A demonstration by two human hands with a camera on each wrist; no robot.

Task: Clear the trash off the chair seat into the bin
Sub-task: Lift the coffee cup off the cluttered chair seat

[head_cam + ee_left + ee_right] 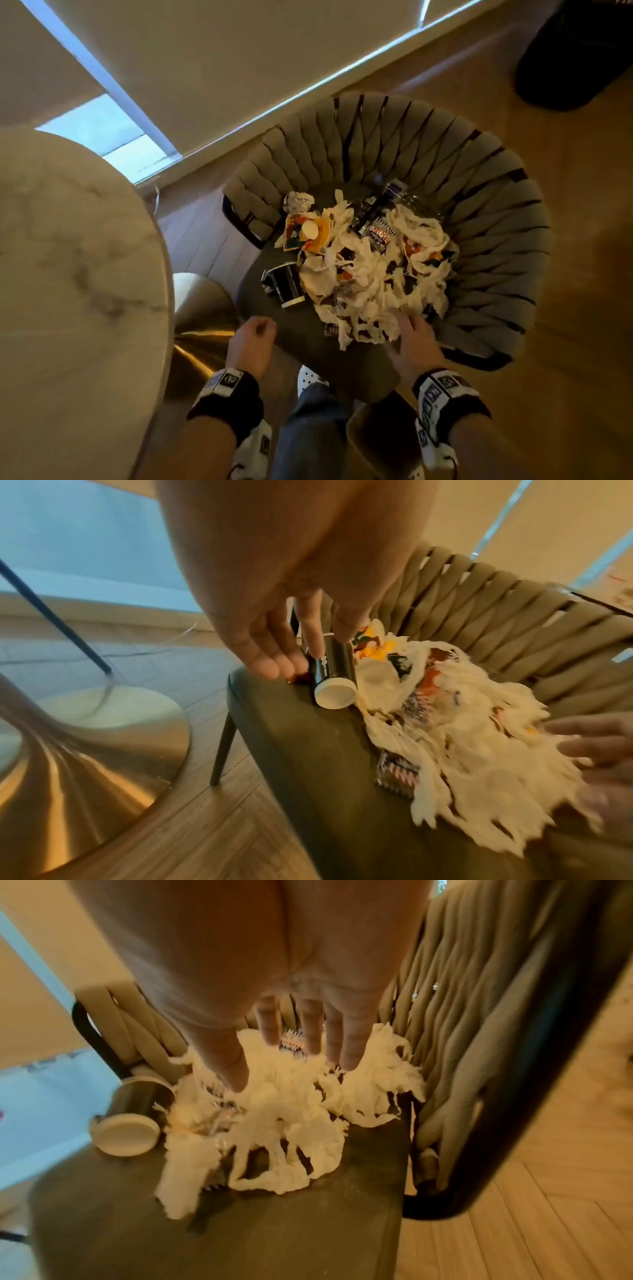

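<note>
Two hands over chair seat point(260, 294) front edge: left hand point(251, 342) loosely curled, empty, just short of black cup point(285, 283) lying on its side; right hand point(412, 337) flat, fingers straight, on shredded white paper point(370, 291). Wrappers point(308, 233) mixed in behind. Bin not visible.

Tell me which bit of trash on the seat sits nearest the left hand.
The black paper cup, lying on its side at the pile's left edge, sits closest to the left hand; the tissue shreds lie under the right hand.
</note>
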